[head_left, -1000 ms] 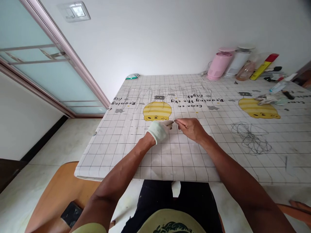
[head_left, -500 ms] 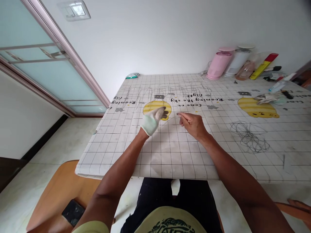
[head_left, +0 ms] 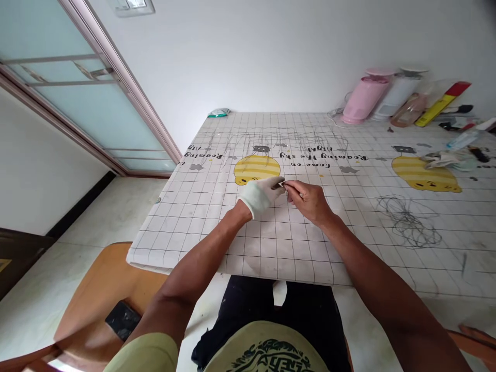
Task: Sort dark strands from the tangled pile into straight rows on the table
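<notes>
My left hand (head_left: 261, 195), in a white glove with dark fingertips, is closed in a pinch above the table's middle. Right against its fingertips is my bare right hand (head_left: 308, 201), its thumb and forefinger pressed together. Whatever lies between the fingertips is too small to make out. To the right on the checked tablecloth (head_left: 271, 248) rests a loose tangle of thin dark wire (head_left: 408, 222). Many thin wire-like strands (head_left: 279, 137) spread across the cloth beyond my hands.
At the back right stand a pink cylinder (head_left: 366, 98), a white cylinder (head_left: 397, 95), a clear bottle (head_left: 409, 109) and a yellow-red box (head_left: 444, 103). A crumpled glove (head_left: 451, 159) lies nearer. A green-white packet (head_left: 219, 112) sits at the back left; a chair (head_left: 93, 289) holds a black phone-like object (head_left: 123, 319).
My left hand has moved right, and its fingertips now meet those of my right hand. The right hand keeps its pinch. The view has shifted slightly.
</notes>
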Demonstrator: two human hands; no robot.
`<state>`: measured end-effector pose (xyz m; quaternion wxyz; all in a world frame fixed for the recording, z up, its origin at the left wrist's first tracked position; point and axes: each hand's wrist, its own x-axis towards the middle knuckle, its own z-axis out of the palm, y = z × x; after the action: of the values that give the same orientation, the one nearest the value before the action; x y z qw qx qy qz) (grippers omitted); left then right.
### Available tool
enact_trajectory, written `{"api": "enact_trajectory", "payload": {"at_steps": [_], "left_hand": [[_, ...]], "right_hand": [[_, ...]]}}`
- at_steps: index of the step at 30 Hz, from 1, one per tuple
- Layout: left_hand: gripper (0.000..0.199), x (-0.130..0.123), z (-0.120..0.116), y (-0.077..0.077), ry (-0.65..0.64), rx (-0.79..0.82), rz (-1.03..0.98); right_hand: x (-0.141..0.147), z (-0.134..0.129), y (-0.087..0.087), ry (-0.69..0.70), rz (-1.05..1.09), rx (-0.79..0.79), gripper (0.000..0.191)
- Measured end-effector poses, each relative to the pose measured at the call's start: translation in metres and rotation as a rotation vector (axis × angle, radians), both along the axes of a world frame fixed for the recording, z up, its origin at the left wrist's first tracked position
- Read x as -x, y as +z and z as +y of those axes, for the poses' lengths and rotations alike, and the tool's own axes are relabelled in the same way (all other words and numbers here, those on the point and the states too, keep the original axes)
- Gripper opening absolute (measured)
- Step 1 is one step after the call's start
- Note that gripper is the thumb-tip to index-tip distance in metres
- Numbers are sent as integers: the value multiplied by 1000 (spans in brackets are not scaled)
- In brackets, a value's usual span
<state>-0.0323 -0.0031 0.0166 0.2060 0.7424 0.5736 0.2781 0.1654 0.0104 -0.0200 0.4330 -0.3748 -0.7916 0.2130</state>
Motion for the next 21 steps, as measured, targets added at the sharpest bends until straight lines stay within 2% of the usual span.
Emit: {"api": "enact_trajectory", "payload": {"at_steps": [2, 4, 7, 10, 14, 18, 21], "left_hand": [[25, -2, 2, -9, -39, -62, 80], [26, -1, 4, -16, -24, -93, 92], [28, 3, 6, -18, 93, -108, 56], [30, 6, 6, -15, 185, -119, -1], [31, 6, 7, -9, 222, -38, -145], [30, 7, 6, 0, 193, 109, -317], [30, 9, 5, 2, 179, 105, -313]], "right_hand": [[4, -3, 3, 6, 52, 121, 34], [8, -7, 8, 53, 188, 306, 33], [10, -9, 14, 182, 452, 564, 35], [12, -7, 15, 278, 638, 719, 31], [12, -4, 12, 370, 756, 788, 26], [11, -4, 11, 428, 762, 816, 26], [10, -4, 12, 438, 716, 804, 29]]}}
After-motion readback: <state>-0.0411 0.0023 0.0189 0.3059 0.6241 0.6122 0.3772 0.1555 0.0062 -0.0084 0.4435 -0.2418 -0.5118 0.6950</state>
